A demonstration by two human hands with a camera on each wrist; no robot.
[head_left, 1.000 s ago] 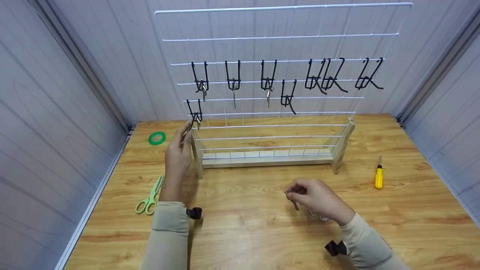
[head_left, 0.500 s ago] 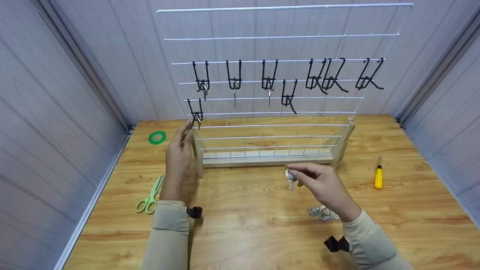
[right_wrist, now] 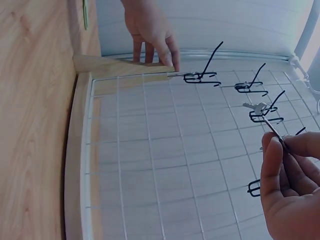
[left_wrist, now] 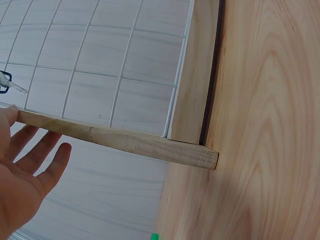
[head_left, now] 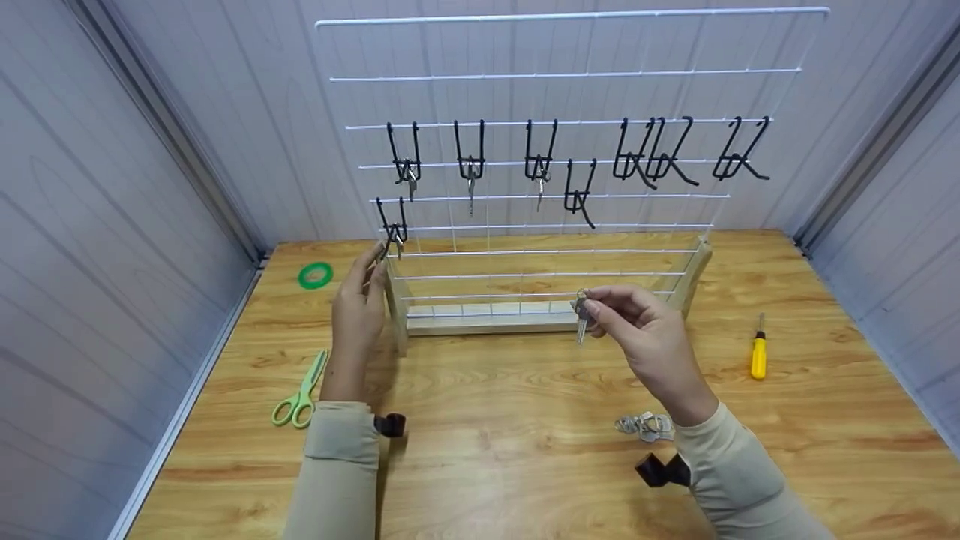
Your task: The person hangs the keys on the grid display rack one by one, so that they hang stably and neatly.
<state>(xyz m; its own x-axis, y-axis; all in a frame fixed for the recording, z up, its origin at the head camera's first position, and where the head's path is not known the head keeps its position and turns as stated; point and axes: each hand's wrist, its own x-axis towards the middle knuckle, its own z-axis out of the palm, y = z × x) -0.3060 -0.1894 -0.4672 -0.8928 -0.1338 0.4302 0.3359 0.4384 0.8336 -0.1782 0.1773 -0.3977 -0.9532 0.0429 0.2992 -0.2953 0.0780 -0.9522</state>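
Observation:
My right hand [head_left: 649,337] pinches a key [head_left: 582,330] by its head, its small ring showing above the fingertips. The key hangs point down in front of the wire rack's wooden base [head_left: 487,327]. In the right wrist view, the thumb and fingers meet on the key [right_wrist: 274,131]. My left hand [head_left: 358,307] holds the top of the rack's left wooden side post [left_wrist: 115,140], fingers along one side of it. Just above that hand, a black hook [head_left: 392,225] carries a key. Keys also hang from three upper hooks at the left; the hooks farther right bear none.
A small heap of keys [head_left: 646,426] lies on the table below my right wrist. A yellow screwdriver [head_left: 758,356] is at the right; green scissors [head_left: 304,394] and a green tape roll [head_left: 315,275] are at the left. Panelled walls stand behind and on both sides.
My right hand has risen from near the tabletop toward the rack with the key, uncovering the heap of keys. The left hand has stayed at the post.

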